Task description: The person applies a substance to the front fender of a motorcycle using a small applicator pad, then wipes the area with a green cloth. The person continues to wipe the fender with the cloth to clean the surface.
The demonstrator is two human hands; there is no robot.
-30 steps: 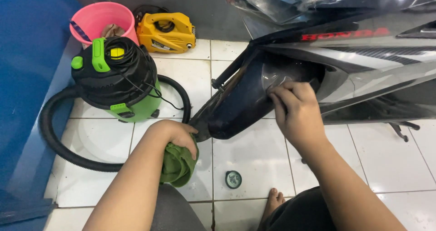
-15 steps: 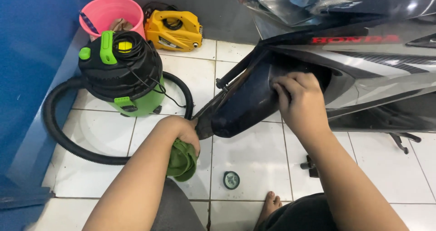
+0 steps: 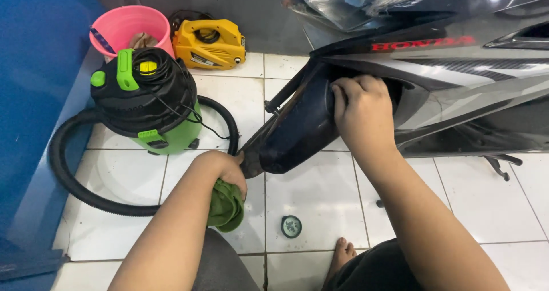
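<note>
My left hand (image 3: 224,168) is closed around a bunched green cloth (image 3: 225,205) and sits at the lower tip of a dark scooter mudguard (image 3: 297,134). My right hand (image 3: 361,111) rests with fingers curled on the upper part of that mudguard, beside the wheel opening. The grey and black scooter body (image 3: 457,68) fills the upper right. What lies under my right palm is hidden.
A green and black vacuum cleaner (image 3: 146,102) with a looping black hose (image 3: 68,176) stands at left. Behind it are a pink bucket (image 3: 128,28) and a yellow pressure washer (image 3: 210,42). A small round lid (image 3: 291,226) lies on the white tiles. My bare foot (image 3: 340,256) is below.
The view has shifted a little down and right. My right hand has slid slightly up the mudguard; my left hand stays on the cloth at its tip.
</note>
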